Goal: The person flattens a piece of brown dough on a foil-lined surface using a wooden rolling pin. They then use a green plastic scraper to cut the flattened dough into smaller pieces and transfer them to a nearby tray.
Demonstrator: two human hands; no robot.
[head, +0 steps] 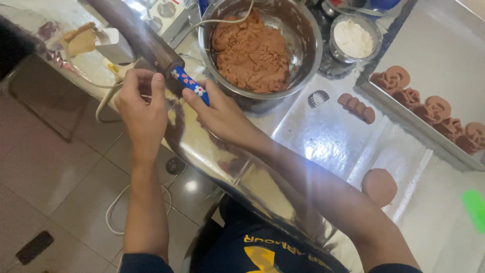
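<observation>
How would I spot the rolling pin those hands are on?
Start at the steel bowl of brown dough. Just left of it, the dark wooden rolling pin slants across the counter edge. Its blue handle with painted flowers, pinched between the left hand and right hand, marks it out.

A single head-worn camera looks steeply down from close above the person's own arms. It faces the shiny table [323, 146] edge, which runs diagonally across the view, with tiled floor [55, 172] at lower left.
</observation>
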